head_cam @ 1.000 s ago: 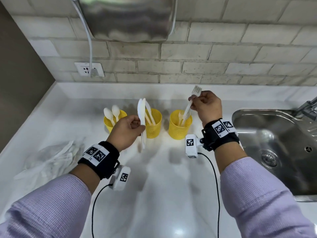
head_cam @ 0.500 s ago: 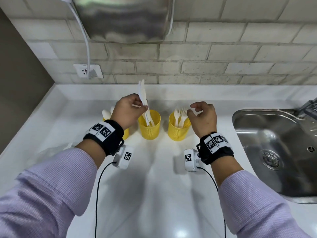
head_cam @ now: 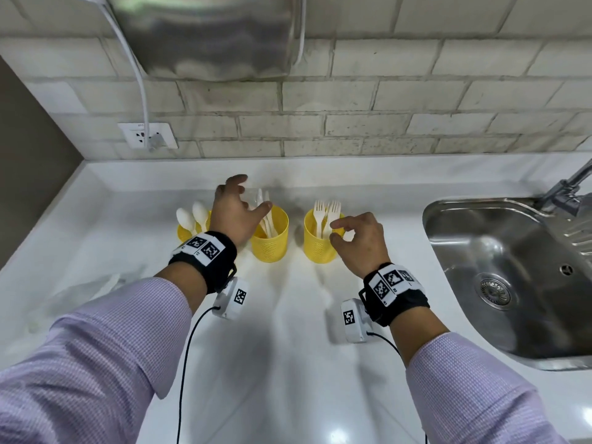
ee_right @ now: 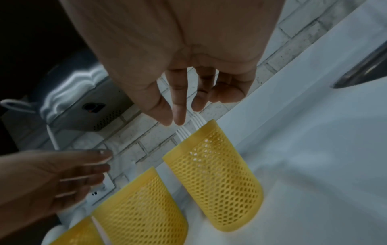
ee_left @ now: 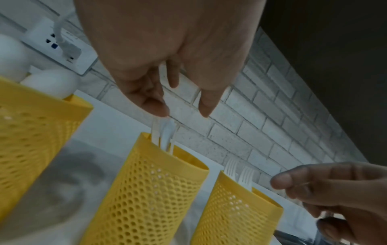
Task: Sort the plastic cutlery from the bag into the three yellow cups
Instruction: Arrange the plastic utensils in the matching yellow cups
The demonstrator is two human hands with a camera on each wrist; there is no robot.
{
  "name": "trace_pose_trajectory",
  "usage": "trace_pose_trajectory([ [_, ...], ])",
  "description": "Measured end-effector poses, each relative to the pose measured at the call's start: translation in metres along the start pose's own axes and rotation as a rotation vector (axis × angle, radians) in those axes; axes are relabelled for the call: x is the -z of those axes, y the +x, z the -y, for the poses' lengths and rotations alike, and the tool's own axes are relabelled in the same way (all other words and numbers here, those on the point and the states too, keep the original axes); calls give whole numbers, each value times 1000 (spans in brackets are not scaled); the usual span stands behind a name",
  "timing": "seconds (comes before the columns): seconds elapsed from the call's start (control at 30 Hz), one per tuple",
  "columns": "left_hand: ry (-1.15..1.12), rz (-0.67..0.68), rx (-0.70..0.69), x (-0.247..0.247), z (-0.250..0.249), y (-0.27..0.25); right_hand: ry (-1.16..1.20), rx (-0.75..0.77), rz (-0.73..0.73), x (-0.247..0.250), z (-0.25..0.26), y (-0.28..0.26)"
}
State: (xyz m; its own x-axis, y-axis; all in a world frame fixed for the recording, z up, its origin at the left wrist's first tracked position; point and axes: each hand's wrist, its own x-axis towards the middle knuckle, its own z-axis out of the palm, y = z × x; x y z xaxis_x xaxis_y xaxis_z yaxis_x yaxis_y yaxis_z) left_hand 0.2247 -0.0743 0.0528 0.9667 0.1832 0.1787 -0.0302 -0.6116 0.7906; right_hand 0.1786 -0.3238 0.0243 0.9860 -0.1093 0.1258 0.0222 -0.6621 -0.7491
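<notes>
Three yellow mesh cups stand in a row near the back wall. The left cup (head_cam: 185, 232) holds white spoons (head_cam: 192, 216), the middle cup (head_cam: 270, 246) holds knives (head_cam: 267, 216), and the right cup (head_cam: 317, 249) holds forks (head_cam: 326, 209). My left hand (head_cam: 248, 195) hovers over the middle cup with its fingers spread and grips nothing; in the left wrist view the knives (ee_left: 165, 132) stand just under the fingertips (ee_left: 206, 107). My right hand (head_cam: 340, 231) hangs empty and loosely curled beside the right cup's rim. The clear plastic bag (head_cam: 86, 293) lies crumpled at the left.
A steel sink (head_cam: 512, 315) with a tap (head_cam: 570, 187) fills the right side. On the brick wall are a socket (head_cam: 147, 136) with a white cable and a steel appliance (head_cam: 208, 33). Bare white counter (head_cam: 288, 363) lies in front of the cups.
My left hand carried the knives up into the middle cup and let go. My right hand dropped its fork into the right cup, then pulled back and lowered, empty.
</notes>
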Motion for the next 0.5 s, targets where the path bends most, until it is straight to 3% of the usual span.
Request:
trace_pose_trajectory([
  [0.13, 44, -93, -165, 2, 1, -21, -90, 112, 69, 0, -1, -1],
  [0.33, 327, 223, -303, -9, 19, -49, -245, 126, 154, -7, 0, 1],
  [0.5, 449, 218, -309, -13, 20, -50, -296, 92, 173, -15, 3, 3],
])
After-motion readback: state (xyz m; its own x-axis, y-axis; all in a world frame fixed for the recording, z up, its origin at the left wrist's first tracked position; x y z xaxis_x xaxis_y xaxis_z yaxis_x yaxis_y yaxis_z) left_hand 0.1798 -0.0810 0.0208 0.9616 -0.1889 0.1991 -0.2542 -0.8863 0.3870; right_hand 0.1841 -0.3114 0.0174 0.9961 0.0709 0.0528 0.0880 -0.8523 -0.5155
